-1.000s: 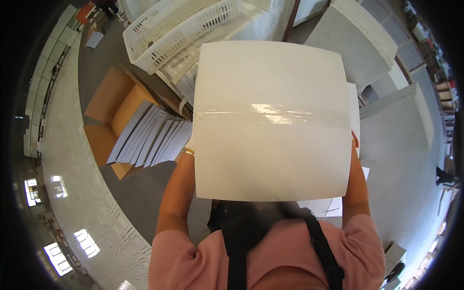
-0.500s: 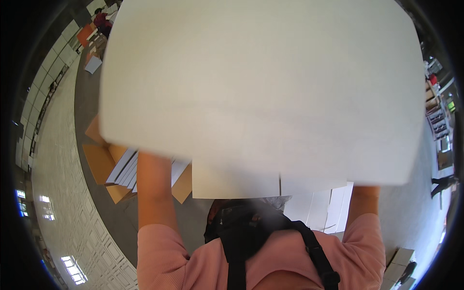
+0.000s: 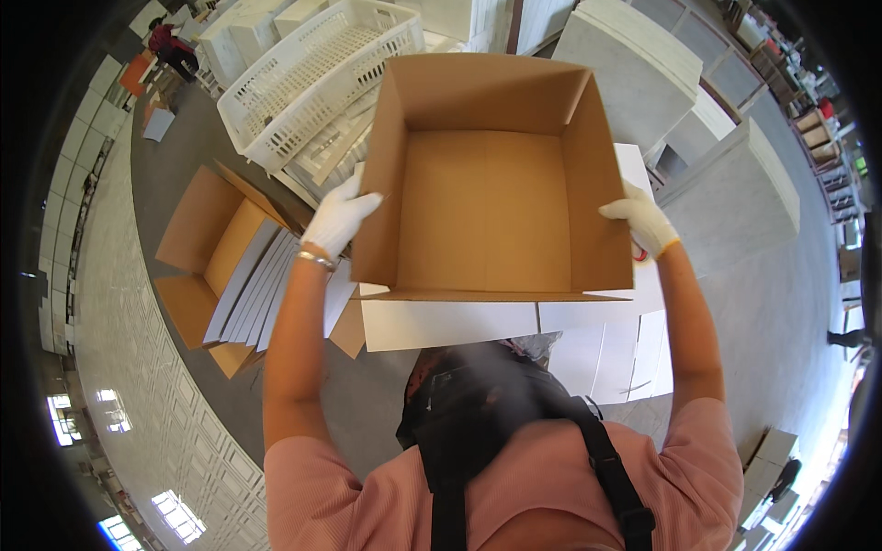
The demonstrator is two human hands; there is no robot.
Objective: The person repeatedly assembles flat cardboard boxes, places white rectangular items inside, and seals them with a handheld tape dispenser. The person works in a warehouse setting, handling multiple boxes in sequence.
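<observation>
On a grey warehouse floor (image 3: 175, 174), the open cardboard box (image 3: 487, 184) is held up; gloved left hand (image 3: 338, 219) and right hand (image 3: 643, 220) grasp its sides, hiding the stacks behind it.

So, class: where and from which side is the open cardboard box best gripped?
By its two opposite side walls, one hand from each side, as the left hand and right hand do. The cardboard box is wide and open, so a grip on both walls probably steadies it.
</observation>
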